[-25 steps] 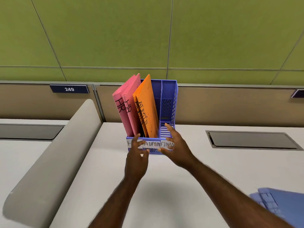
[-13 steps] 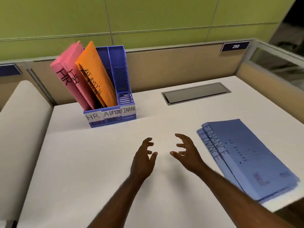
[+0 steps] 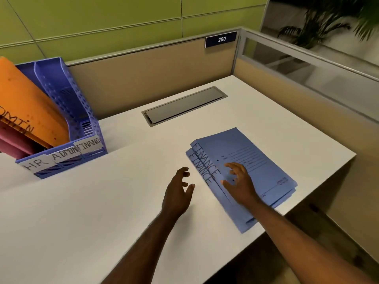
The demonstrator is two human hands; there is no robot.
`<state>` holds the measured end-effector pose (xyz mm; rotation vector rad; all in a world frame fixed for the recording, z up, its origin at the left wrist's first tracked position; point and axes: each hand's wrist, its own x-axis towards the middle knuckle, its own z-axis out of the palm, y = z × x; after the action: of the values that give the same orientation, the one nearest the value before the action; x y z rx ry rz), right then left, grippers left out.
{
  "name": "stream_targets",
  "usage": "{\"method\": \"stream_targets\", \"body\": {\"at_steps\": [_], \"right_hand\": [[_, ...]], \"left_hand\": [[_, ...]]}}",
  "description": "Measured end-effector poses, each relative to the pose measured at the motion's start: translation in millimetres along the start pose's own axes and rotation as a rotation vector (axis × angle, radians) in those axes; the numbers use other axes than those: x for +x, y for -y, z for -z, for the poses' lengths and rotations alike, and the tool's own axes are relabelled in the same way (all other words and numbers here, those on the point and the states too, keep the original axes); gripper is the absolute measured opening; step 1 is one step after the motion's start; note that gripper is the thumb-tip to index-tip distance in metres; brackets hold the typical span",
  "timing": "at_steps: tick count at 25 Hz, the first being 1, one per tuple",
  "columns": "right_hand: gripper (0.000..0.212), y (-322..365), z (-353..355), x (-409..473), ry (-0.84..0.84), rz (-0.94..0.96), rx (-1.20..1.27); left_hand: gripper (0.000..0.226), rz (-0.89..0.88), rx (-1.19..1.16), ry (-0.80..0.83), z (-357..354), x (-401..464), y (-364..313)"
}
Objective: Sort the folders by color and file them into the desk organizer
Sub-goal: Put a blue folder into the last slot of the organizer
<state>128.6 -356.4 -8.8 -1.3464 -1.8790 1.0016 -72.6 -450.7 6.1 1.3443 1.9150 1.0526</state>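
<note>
A person's right hand (image 3: 241,184) hovers, fingers spread and empty, over blue FINANCE folders (image 3: 256,160); the left hand (image 3: 177,192), loosely open, holds nothing beside them.

Orange folder (image 3: 26,103) cut off left

Folders (image 3: 258,160) lie right of organizer (image 3: 61,99) (both on desk (image 3: 102,201)).

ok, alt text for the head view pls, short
Two open hands reach toward two blue FINANCE folders stacked on a white desk: right hand over them, left hand beside. At left, a blue organizer holds orange and pink folders; its FINANCE slot is empty.
</note>
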Motion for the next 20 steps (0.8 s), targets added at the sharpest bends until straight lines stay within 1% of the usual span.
{"method": "stream_targets", "body": {"at_steps": [6, 10, 16, 18, 20], "right_hand": [[0.052, -70.2, 71.6, 29.1, -0.068, -0.073, -0.115], [0.057, -109.1, 100.0, 47.2, -0.119, -0.133, -0.2], [0.068, -141.4, 122.9, 63.1, -0.092, -0.246, -0.23], [0.075, -147.5, 127.2, 64.5, -0.064, -0.269, -0.234], [0.077, -152.1, 128.8, 63.0, -0.059, -0.277, -0.223]], "left_hand": [[0.055, 0.02, 0.02, 0.014, -63.3, 12.1, -31.2], [0.064, 0.099, 0.005, 0.022, -98.3, 18.5, -41.4], [0.077, 0.268, -0.06, 0.018, -126.1, 25.0, -41.8], [0.076, 0.29, -0.054, -0.001, -131.6, 27.8, -43.8], [0.072, 0.303, -0.022, -0.032, -136.5, 31.5, -46.8]]}}
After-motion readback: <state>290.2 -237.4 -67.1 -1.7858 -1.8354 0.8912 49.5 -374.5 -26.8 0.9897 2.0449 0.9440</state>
